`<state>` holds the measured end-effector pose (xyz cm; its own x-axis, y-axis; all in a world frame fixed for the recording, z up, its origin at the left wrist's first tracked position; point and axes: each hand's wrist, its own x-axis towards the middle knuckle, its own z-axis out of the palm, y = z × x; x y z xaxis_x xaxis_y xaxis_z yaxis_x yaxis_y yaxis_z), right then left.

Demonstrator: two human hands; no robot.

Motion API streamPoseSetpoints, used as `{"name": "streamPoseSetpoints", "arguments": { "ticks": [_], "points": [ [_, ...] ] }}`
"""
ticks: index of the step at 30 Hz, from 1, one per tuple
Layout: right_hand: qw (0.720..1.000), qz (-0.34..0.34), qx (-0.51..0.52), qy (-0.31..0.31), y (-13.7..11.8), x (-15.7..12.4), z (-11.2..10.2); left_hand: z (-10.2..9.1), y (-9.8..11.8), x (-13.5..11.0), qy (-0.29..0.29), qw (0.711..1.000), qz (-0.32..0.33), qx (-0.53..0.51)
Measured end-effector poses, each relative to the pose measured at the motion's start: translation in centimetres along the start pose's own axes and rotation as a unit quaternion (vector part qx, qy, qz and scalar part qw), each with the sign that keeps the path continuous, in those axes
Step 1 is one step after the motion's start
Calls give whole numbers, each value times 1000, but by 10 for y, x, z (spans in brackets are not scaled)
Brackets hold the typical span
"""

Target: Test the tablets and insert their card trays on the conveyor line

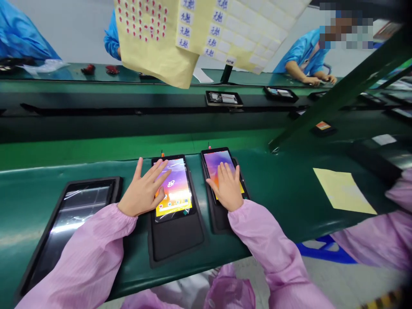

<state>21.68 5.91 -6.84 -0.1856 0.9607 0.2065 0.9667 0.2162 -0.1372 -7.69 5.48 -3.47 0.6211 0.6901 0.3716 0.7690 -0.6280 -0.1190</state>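
My left hand [146, 189], fingers spread, lies over the upper left of a lit tablet [178, 189] whose screen shows a purple-to-yellow background with icons. That tablet rests on a black foam tray [177, 240]. With fingers stretched out, my right hand [227, 184] is over a second lit tablet [214, 161], which sits on another black tray [222, 219]. Both hands hold nothing; whether each fingertip presses the glass I cannot tell. A small red-tipped piece sticks up behind each tablet's top edge. Left of my left arm, a larger dark-screened tablet [83, 210] lies in a black tray.
A yellow paper sheet [344, 191] lies on the green bench to the right, near a co-worker's pink sleeve [370, 236]. Beyond, opened devices [223, 98] sit along a lower line. A green post [337, 90] slants across the right. Yellow sheets [154, 43] hang above; people in blue work opposite.
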Motion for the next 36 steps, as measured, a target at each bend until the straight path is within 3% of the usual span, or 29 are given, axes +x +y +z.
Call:
{"name": "streamPoseSetpoints", "arguments": {
  "ticks": [3, 5, 9, 11, 13, 16, 19, 25, 29, 33, 36],
  "points": [
    [998, -44, 45, -1, -8, -10, -8, -9, -5, -6, 8, 1000, -9, -2],
    [995, -71, 72, 1, 4, -16, -17, -16, -6, -11, 10, 999, -30, -18],
    [985, -133, 102, -28, 63, -15, -27, -27, -4, -22, 8, 993, -93, -77],
    [972, -186, 123, -69, 95, -3, -22, -28, -3, -26, 4, 991, -95, -94],
    [968, -197, 134, -73, 118, 16, -14, -24, -5, -29, -5, 993, -73, -98],
    [986, -97, 139, 2, 131, 50, -3, -18, -11, -30, -15, 997, 7, -72],
    [981, 15, 177, 79, 129, 66, 3, -14, -14, -28, -25, 996, 71, -55],
    [949, 95, 263, 143, 132, 30, 16, 3, -7, -1, -112, 980, 140, -86],
    [920, 172, 308, 170, 138, 13, 24, 16, -14, 11, -157, 966, 175, -108],
    [905, 207, 325, 182, 136, 15, 22, 7, -34, -17, -155, 965, 172, -122],
    [901, 212, 334, 178, 133, 17, 19, -9, -50, -43, -112, 975, 160, -108]
  ]
}}
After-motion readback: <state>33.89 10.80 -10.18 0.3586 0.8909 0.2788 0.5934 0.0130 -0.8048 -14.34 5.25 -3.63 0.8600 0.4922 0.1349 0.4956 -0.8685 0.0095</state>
